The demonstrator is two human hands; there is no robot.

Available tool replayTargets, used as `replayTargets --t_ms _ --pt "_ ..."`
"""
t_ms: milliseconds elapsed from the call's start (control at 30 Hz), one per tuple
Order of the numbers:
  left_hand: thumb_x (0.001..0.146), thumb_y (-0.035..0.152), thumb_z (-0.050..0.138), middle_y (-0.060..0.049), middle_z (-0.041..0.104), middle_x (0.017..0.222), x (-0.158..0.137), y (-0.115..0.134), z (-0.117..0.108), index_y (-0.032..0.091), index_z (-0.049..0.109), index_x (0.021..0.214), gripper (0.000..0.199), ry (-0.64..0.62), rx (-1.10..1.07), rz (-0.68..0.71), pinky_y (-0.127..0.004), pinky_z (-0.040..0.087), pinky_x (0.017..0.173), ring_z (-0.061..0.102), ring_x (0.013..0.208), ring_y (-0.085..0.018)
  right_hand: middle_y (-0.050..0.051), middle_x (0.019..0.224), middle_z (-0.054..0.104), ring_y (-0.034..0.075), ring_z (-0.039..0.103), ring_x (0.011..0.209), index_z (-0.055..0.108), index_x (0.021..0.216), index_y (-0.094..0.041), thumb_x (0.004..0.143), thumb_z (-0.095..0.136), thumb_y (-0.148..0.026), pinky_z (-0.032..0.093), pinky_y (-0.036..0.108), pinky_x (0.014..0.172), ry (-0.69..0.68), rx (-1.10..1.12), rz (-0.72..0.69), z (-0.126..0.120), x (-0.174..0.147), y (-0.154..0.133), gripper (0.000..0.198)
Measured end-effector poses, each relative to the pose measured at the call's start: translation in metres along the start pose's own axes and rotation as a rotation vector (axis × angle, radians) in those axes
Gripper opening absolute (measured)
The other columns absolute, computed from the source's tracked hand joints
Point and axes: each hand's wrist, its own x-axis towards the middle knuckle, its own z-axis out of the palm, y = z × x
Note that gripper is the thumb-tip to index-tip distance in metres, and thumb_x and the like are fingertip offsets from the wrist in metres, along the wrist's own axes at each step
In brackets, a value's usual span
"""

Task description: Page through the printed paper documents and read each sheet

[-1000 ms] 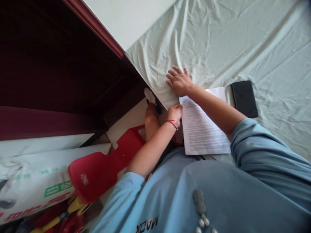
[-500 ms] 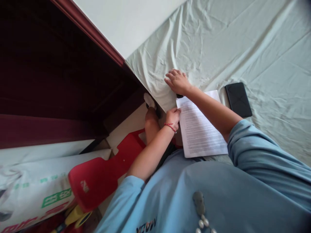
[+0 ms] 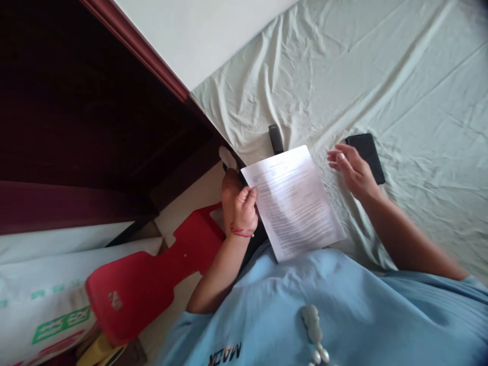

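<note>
My left hand [image 3: 245,209], with a red string bracelet at the wrist, pinches the left edge of the printed paper sheets [image 3: 293,198] between thumb and fingers. The sheets are tilted, close to my blue shirt. My right hand [image 3: 353,170] is off the paper with its fingers stretched out, holding nothing, beside a flat black case [image 3: 368,155] on the pale green cloth. Beyond the top edge of the sheets lies a slim dark object that looks like a stapler [image 3: 275,138]; the paper seems to hide its near end.
The wrinkled pale green sheet [image 3: 412,91] covers the surface in front and to the right. Left of me are a dark red wooden cabinet [image 3: 160,61], a red plastic seat or board [image 3: 133,290] and a white printed sack [image 3: 46,290]. A white wall [image 3: 190,35] rises behind.
My right hand has left the stapler-like object and swung right, near the black case. My left hand has drawn the sheets left and lifted them, uncovering more of the dark object.
</note>
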Motion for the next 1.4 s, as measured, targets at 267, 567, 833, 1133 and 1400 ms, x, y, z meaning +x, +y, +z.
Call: replayTargets --t_ms 267,567,833,1133,1400 --pt "0.065 0.045 0.102 0.001 0.08 0.086 0.022 0.008 0.01 0.022 0.073 0.078 0.038 0.01 -0.048 0.016 -0.027 0.058 0.089 0.072 0.085 -0.014 0.002 0.087 0.077 0.023 0.07 0.075 0.07 0.125 -0.03 0.086 0.08 -0.072 0.058 0.037 0.066 -0.279 0.268 0.262 0.013 -0.036 0.006 0.058" --pt "0.069 0.05 0.098 -0.007 0.083 0.103 0.015 -0.002 0.033 0.022 0.079 0.092 0.041 -0.053 -0.047 -0.052 -0.038 0.06 0.104 0.076 0.118 -0.028 0.001 0.083 0.068 0.022 0.061 0.071 0.065 0.089 -0.03 0.078 0.079 -0.065 0.052 0.038 0.066 0.006 0.316 0.283 0.021 -0.039 0.013 0.039" --pt "0.056 0.052 0.104 -0.013 0.085 0.096 -0.01 -0.014 0.033 0.016 0.082 0.095 0.058 -0.14 0.107 -0.28 -0.049 0.062 0.105 0.078 0.118 -0.039 0.001 0.082 0.066 0.02 0.057 0.068 0.065 0.094 -0.03 0.083 0.076 -0.065 0.047 0.036 0.063 -0.003 0.33 0.316 0.021 -0.04 0.013 0.038" --pt "0.055 0.058 0.104 -0.01 0.085 0.096 0.0 -0.027 0.024 0.018 0.083 0.104 0.066 -0.151 0.106 -0.252 -0.047 0.064 0.102 0.079 0.116 -0.037 -0.001 0.075 0.059 0.017 0.051 0.067 0.06 0.084 -0.027 0.084 0.081 -0.054 0.041 0.033 0.062 0.092 0.143 0.173 0.015 -0.036 0.023 0.034" --pt "0.07 0.072 0.093 -0.013 0.086 0.114 0.005 -0.039 0.011 0.017 0.085 0.103 0.065 -0.139 0.034 -0.148 -0.049 0.054 0.122 0.069 0.14 -0.039 -0.001 0.064 0.049 0.014 0.042 0.061 0.057 0.071 -0.024 0.087 0.078 -0.064 0.031 0.029 0.053 0.042 0.143 0.173 0.014 -0.035 0.029 0.047"
